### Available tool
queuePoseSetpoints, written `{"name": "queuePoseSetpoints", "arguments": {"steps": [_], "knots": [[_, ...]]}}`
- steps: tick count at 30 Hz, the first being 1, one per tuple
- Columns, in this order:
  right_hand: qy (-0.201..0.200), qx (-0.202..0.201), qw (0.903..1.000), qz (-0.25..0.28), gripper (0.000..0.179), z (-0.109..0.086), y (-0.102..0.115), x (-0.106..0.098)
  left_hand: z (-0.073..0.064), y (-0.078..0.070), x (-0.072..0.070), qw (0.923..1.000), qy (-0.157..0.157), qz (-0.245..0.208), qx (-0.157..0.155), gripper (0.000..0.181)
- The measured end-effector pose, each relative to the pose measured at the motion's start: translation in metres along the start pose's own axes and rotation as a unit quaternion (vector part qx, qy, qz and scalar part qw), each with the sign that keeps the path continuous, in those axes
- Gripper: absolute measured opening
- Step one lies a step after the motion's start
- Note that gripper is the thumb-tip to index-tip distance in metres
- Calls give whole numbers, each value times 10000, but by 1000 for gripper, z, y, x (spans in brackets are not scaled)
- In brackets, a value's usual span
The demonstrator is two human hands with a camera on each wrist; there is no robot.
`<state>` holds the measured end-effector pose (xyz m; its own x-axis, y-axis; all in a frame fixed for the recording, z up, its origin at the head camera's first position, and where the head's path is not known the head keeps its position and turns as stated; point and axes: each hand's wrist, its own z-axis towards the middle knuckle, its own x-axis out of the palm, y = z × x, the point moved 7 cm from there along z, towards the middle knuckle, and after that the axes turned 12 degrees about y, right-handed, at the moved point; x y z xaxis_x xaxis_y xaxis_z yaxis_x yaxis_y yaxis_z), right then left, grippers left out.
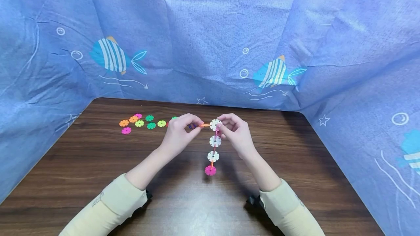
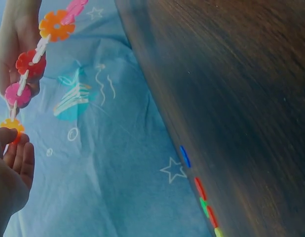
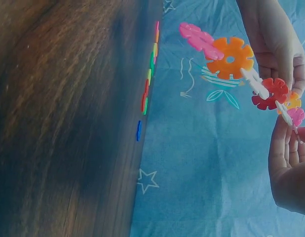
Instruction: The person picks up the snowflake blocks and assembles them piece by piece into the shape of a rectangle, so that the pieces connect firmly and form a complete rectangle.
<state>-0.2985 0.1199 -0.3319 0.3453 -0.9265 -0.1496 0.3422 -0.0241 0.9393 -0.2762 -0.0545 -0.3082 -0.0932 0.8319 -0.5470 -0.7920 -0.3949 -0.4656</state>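
A chain of notched plastic snowflake discs point(image 1: 215, 141) hangs above the table, with white pieces alternating with pink, red and orange ones. A pink disc point(image 1: 210, 170) forms its lower end. My right hand point(image 1: 237, 134) pinches the top white disc point(image 1: 214, 124) between thumb and fingers. To its left, my left hand point(image 1: 179, 129) pinches an orange disc point(image 2: 13, 127), seen edge-on in the head view, where it meets the white disc's left edge. In the right wrist view, my right hand point(image 3: 293, 177) partly hides the top white disc.
Several loose discs lie on the back left of the dark wooden table point(image 1: 98, 148), among them a pink disc point(image 1: 126, 130), a green disc point(image 1: 151, 125) and a yellow-green disc point(image 1: 161, 123). A blue disc point(image 2: 185, 156) is near the back edge. Behind hangs a blue fish-print cloth point(image 1: 203, 39).
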Motion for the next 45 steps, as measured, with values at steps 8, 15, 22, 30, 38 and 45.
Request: {"name": "queuePoseSetpoints", "arguments": {"steps": [8,15,22,30,38,45], "knots": [[110,36,9994,318,25,1,-3,2,0,-6,-3,9990,-205,261,283,13],[116,59,9994,331,26,0,-5,1,-1,-5,-2,9989,-263,222,331,12],[119,30,9997,192,23,-1,-3,0,-3,-4,-1,9982,-374,219,407,12],[140,102,9998,66,23,-4,-2,0,-4,-2,0,9973,-469,5,570,12],[100,72,9999,34,22,-4,0,0,-6,-4,0,9961,-566,-7,677,12],[-15,-48,10000,84,21,-6,4,1,-7,-7,2,9940,-714,-71,827,12]]}}
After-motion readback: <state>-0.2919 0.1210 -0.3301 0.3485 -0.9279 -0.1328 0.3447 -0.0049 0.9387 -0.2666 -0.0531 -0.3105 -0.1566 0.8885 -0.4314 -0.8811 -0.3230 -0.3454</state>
